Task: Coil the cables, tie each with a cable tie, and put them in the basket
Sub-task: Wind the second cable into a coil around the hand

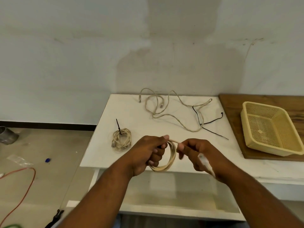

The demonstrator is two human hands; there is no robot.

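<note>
1 cream cable coil (pixel 166 159) hangs in the air above the near edge of the white table (pixel 125 109), held between both hands. The left hand (pixel 148 153) grips the coil's left side, its fingers curled through the loops and its thumb laid over the top. The right hand (pixel 197 155) pinches the strand at the top of the coil between thumb and forefinger, with the other fingers loosely bent below. The cable's plug end (pixel 203 159) lies across that hand toward the wrist. Both forearms reach forward and slightly inward over the table's near edge.

On the left part of the table lies a tied coil (pixel 122 139), with a black cable tie (pixel 118 127) sticking up from it. Toward the table's far edge sprawls a loose cream cable (pixel 172 111), and thin black strands (pixel 210 123) cross its right end. Touching the table's right side is a wooden board (pixel 233 109), which bears a yellow mesh basket (pixel 271 149). Behind the table stands a stained pale wall (pixel 82 55). Left of the table, on the floor, lie an orange cord (pixel 31 178), a small blue object (pixel 47 160) and a metal can (pixel 7 135).
</note>
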